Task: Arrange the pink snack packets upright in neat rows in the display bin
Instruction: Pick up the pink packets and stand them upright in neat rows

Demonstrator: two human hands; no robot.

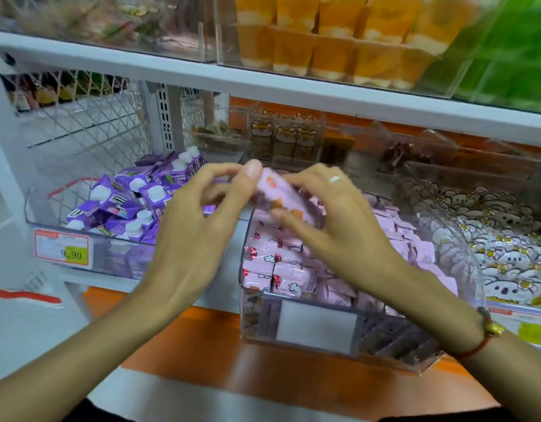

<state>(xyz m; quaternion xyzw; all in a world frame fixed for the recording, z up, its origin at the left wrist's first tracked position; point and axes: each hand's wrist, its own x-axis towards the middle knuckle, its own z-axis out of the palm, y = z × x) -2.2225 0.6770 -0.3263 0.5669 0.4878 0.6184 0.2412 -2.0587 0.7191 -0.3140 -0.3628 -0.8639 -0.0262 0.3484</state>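
1. Pink packet (286, 197) held up over the back left part of the clear bin (309, 333), between my two hands. It's motion-blurred; print unreadable, only an orange-red round mark near its top and orange blobs lower down. Its right end is covered by my fingers.
2. My left hand (199, 226): thumb and curled fingers pinch the packet's upper left end; the fingertips behind it are blurred, exact contact hard to make out.
3. My right hand (330, 220): fingers curled over the packet's right side, thumb under it. Ring on one finger, red cord bracelet at the wrist.
4. Other pink packets (281, 269) fill the bin below: front left ones stacked flat with red-and-white print, right ones lean in a rough row. My right forearm hides the bin's middle.
5. Blank white label (316, 325) on the bin's front wall.
6. Left: bin of purple cartons (126, 202) with white caps, price tag (62, 248) reading 9.90.
7. Right: white bear-print packets (500, 248), cut off by the frame edge.
8. Upper shelf: orange cups (333, 38), blurred.
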